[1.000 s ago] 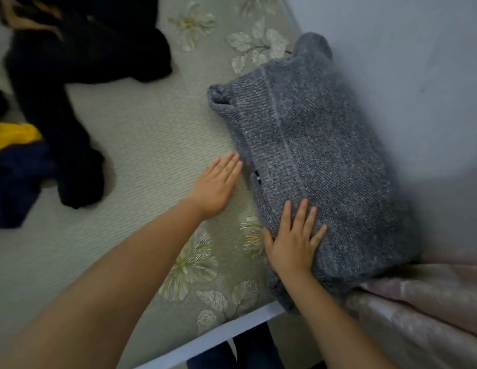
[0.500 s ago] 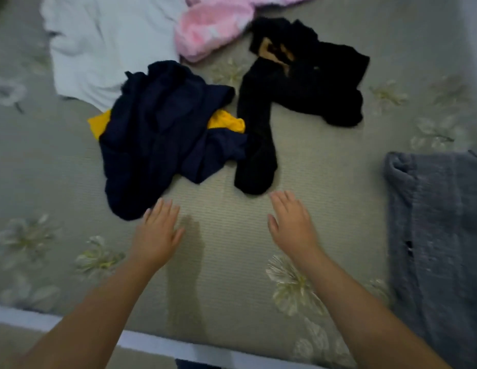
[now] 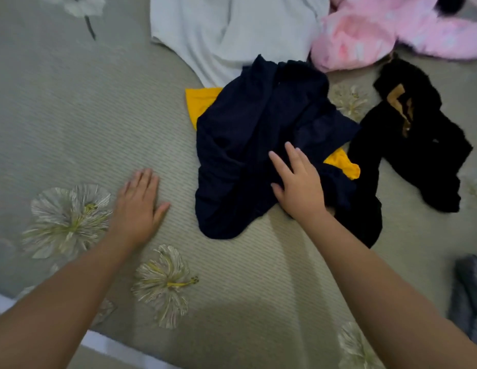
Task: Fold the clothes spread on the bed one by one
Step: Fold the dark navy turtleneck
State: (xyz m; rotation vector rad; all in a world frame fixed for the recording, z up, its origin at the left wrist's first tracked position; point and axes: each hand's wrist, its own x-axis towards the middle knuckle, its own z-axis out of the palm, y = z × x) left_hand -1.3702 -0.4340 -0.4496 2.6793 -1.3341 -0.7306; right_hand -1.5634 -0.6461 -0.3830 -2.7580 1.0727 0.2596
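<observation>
2 hands [image 3: 298, 182] | 1 navy garment [image 3: 258, 145] | 1 black garment [image 3: 418, 145] | 1 white [image 3: 226, 33] | 1 pink [image 3: 370, 30]

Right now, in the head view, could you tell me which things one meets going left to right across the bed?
Left hand flat on the sheet → crumpled navy garment → right hand → black fuzzy garment → grey knit sweater.

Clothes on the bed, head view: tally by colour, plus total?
Navy with yellow: 1, navy garment
Black: 1, black garment
White: 1, white garment
Pink: 1, pink garment
Grey: 1, grey garment, cut off by the frame edge
Total: 5
</observation>
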